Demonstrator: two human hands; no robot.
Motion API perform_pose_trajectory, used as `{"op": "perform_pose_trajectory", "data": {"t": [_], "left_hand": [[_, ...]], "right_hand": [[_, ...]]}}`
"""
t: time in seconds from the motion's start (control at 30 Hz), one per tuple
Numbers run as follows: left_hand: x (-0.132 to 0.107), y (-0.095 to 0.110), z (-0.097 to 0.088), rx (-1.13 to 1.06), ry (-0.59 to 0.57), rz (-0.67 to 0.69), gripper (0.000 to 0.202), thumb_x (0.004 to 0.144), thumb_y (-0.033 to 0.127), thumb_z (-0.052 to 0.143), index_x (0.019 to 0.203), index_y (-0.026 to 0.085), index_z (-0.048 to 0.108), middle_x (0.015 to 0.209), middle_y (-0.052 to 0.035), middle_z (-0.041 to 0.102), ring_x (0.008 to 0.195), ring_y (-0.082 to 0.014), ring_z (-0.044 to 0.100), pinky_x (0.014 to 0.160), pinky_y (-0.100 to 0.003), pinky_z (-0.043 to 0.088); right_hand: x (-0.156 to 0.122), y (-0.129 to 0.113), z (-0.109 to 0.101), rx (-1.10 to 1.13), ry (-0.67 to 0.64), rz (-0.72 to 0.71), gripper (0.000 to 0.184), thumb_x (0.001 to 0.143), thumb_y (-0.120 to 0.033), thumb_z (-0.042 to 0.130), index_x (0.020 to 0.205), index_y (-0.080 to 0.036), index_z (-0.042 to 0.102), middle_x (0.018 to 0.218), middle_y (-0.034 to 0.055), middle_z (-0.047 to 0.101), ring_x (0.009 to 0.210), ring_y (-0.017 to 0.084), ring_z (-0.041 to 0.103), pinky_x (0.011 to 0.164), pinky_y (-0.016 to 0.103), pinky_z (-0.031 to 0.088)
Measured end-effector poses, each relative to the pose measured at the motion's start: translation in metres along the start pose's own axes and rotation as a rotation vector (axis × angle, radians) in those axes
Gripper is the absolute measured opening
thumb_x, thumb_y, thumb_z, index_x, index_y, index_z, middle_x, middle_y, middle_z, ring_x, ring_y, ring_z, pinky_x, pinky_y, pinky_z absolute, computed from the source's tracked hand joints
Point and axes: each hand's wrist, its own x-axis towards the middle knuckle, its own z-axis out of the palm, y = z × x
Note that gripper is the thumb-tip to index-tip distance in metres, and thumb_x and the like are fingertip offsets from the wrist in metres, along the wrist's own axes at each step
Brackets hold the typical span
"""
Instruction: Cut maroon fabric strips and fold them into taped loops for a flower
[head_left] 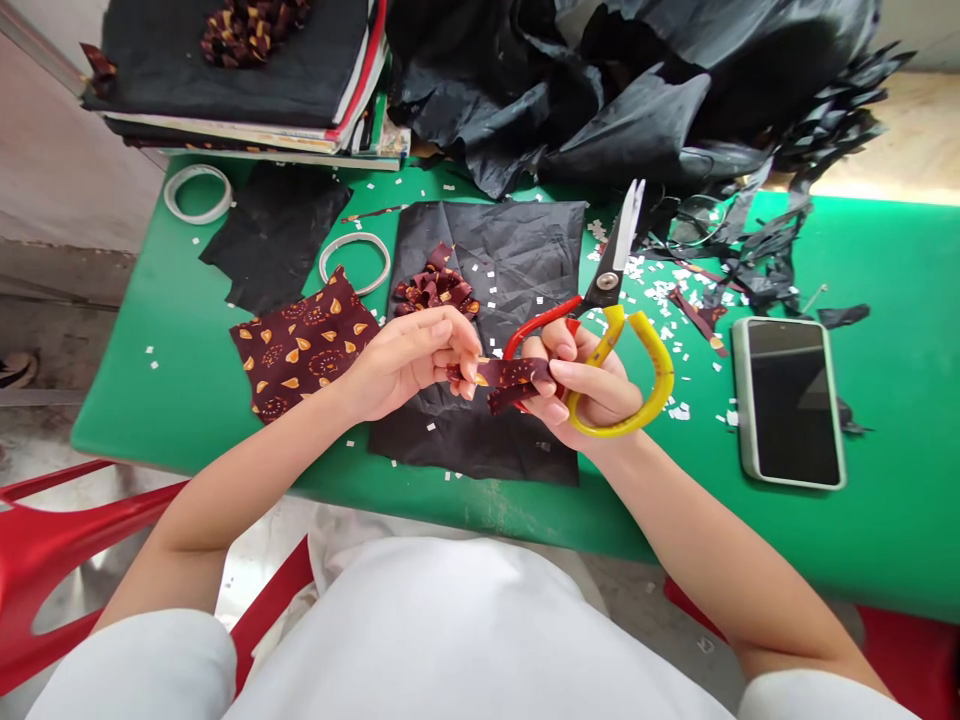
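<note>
Your left hand (pixel 409 360) and right hand (pixel 581 380) pinch maroon patterned fabric strip (pixel 510 380) over black cloth (pixel 495 330); red-and-yellow-handled scissors (pixel 611 320) hooked on right, blades apparently closed. Small pile of folded maroon pieces (pixel 437 290) done; maroon patterned fabric square (pixel 304 345) uncut.

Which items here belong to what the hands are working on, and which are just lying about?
In use: maroon fabric strip pinched by left hand and right hand; scissors hooked on right hand; folded pieces; patterned cloth.

Lying about: phone; tape rings; book stack.
</note>
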Motion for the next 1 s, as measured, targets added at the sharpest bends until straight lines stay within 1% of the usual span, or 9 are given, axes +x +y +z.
{"op": "perform_pose_trajectory", "data": {"t": [0.13,0.27,0.4,0.57,0.8,0.93,1.0], "left_hand": [[0.0028,-0.0048,0.0004,0.124,0.076,-0.095,0.018,0.080,0.029,0.063,0.076,0.012,0.056,0.063,0.0024,0.059,0.057,-0.0061,0.059,0.058,-0.017,0.050],[0.0045,-0.0069,0.0015,0.234,0.042,-0.211,0.019,0.075,0.022,0.068,0.082,0.013,0.053,0.064,0.0035,0.061,0.055,-0.0051,0.059,0.058,-0.017,0.049],[0.0035,-0.0066,0.0037,0.237,0.002,-0.278,0.022,0.074,0.017,0.067,0.088,0.014,0.051,0.066,0.0047,0.061,0.059,-0.0060,0.062,0.061,-0.018,0.051],[0.0032,-0.0068,0.0049,0.294,-0.004,-0.329,0.015,0.075,0.013,0.064,0.087,0.012,0.055,0.066,0.0047,0.059,0.059,-0.0053,0.061,0.063,-0.018,0.051],[0.0035,-0.0071,0.0044,0.274,-0.044,-0.436,0.017,0.073,0.013,0.067,0.087,0.012,0.059,0.070,0.0002,0.066,0.064,-0.0093,0.067,0.064,-0.019,0.054],[0.0038,-0.0065,0.0042,0.230,-0.024,-0.460,0.016,0.070,0.010,0.069,0.083,0.012,0.060,0.070,0.0025,0.064,0.064,-0.0108,0.069,0.062,-0.018,0.054],[0.0038,-0.0065,0.0035,0.255,-0.023,-0.474,0.016,0.069,0.010,0.069,0.083,0.012,0.060,0.067,0.0036,0.062,0.061,-0.0110,0.068,0.059,-0.018,0.053]], "right_hand": [[-0.0003,-0.0044,-0.0021,-0.023,-0.039,-0.009,0.033,0.070,-0.019,0.066,0.066,-0.019,0.034,0.056,-0.0075,0.056,0.033,0.002,0.042,0.031,0.014,0.031],[-0.0008,-0.0063,-0.0038,-0.029,-0.061,-0.030,0.029,0.071,-0.019,0.066,0.066,-0.019,0.037,0.057,-0.0065,0.058,0.032,0.002,0.041,0.028,0.013,0.029],[-0.0010,-0.0053,-0.0024,-0.043,-0.033,-0.020,0.030,0.068,-0.018,0.067,0.064,-0.020,0.038,0.054,-0.0069,0.056,0.031,0.003,0.038,0.027,0.014,0.026],[-0.0002,-0.0055,-0.0001,-0.070,0.015,0.001,0.037,0.065,-0.023,0.071,0.063,-0.020,0.034,0.052,-0.0079,0.054,0.030,0.002,0.036,0.027,0.015,0.027],[-0.0006,-0.0065,0.0008,-0.063,-0.009,0.000,0.034,0.066,-0.022,0.070,0.064,-0.020,0.036,0.053,-0.0074,0.053,0.031,0.002,0.036,0.028,0.015,0.027],[-0.0001,-0.0065,0.0001,-0.075,-0.002,-0.007,0.037,0.066,-0.022,0.070,0.064,-0.021,0.033,0.053,-0.0076,0.053,0.031,0.002,0.034,0.029,0.015,0.026],[0.0001,-0.0061,-0.0007,-0.072,-0.010,-0.016,0.037,0.067,-0.021,0.069,0.063,-0.021,0.033,0.053,-0.0078,0.053,0.030,0.002,0.034,0.029,0.015,0.027]]}}
